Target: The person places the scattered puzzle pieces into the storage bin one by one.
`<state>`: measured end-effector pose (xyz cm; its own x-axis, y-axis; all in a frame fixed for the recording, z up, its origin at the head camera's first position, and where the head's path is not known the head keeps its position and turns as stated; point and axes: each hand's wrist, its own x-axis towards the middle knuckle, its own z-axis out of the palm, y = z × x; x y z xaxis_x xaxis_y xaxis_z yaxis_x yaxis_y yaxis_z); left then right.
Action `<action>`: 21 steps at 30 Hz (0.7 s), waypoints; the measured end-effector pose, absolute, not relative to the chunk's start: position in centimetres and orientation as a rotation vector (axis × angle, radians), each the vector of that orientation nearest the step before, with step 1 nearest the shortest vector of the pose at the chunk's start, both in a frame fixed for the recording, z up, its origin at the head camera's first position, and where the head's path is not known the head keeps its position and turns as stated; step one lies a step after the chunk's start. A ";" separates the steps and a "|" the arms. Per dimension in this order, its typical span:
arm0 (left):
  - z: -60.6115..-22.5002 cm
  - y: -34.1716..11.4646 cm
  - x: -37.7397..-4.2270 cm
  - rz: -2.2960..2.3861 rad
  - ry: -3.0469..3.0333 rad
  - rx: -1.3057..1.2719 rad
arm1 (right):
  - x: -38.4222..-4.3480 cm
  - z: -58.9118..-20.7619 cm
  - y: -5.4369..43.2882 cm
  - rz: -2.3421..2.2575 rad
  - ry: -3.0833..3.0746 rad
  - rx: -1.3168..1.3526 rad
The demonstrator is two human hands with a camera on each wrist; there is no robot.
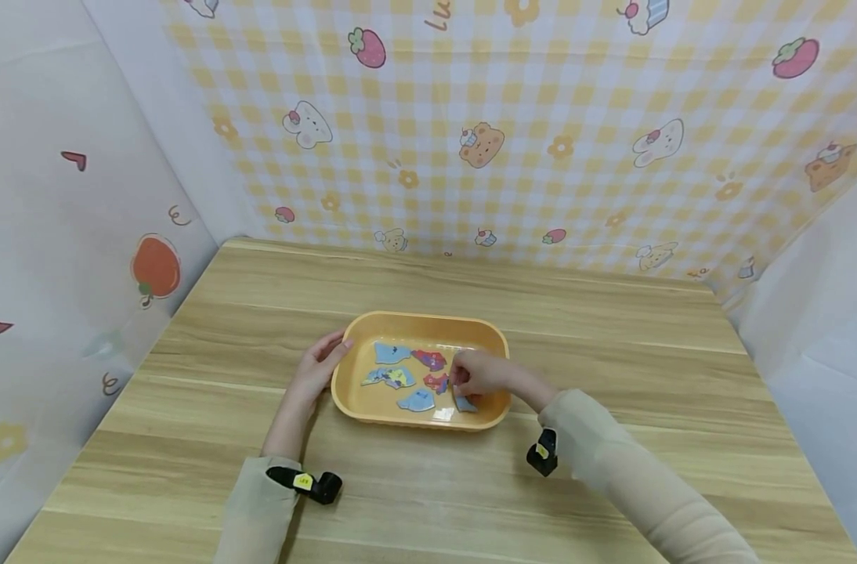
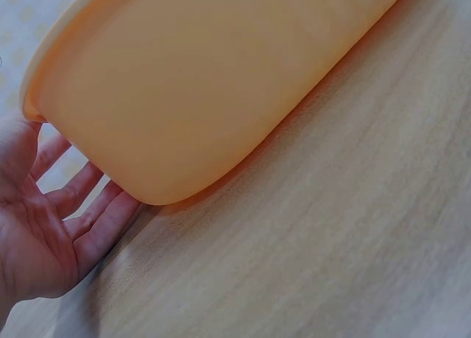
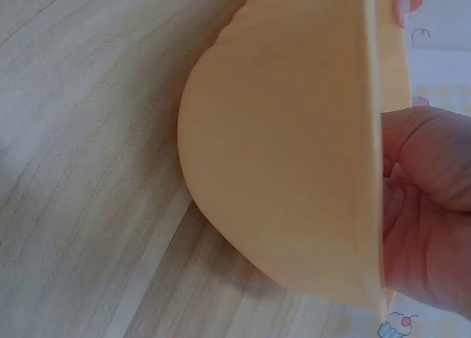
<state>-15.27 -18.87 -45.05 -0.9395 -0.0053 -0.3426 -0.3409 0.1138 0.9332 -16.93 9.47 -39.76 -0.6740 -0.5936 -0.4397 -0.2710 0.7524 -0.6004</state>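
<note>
A yellow-orange plastic basin (image 1: 420, 316) stands on the table with several flat, irregular puzzle pieces inside. My left hand (image 1: 321, 366) grips its left end, thumb over the rim; the left wrist view shows those fingers (image 2: 94, 219) along the outer wall. Reaching in over the right end, my right hand (image 1: 479, 371) has its fingers curled and pinches a light blue puzzle piece (image 1: 465, 404), partly covered by the hand. Around it lie a blue piece (image 1: 417, 400), a red one (image 1: 435, 382), a red-purple one (image 1: 430, 359), a yellow-blue one (image 1: 397, 377) and another blue one (image 1: 392, 353).
The wood-grain table (image 1: 428, 493) spreads around the basin on every side. A yellow checked cloth (image 1: 513, 94) with cartoon prints hangs behind it, and white printed cloth (image 1: 62, 235) hangs at the left. Each sleeve carries a small black camera (image 1: 326, 487).
</note>
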 end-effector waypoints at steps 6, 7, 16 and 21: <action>-45.0 -18.7 -15.4 1.889 2.145 -0.333 | -16.4 -39.7 9.5 -0.653 2.305 -0.582; -44.9 -18.6 -15.4 1.895 2.149 -0.315 | -16.4 -39.7 9.6 -0.650 2.312 -0.581; -45.3 -18.9 -15.3 1.897 2.210 -0.246 | -16.1 -39.1 10.2 -0.732 2.440 -0.592; -45.5 -20.4 -15.2 1.802 2.269 -0.252 | -15.7 -38.9 12.3 -1.064 2.496 -0.630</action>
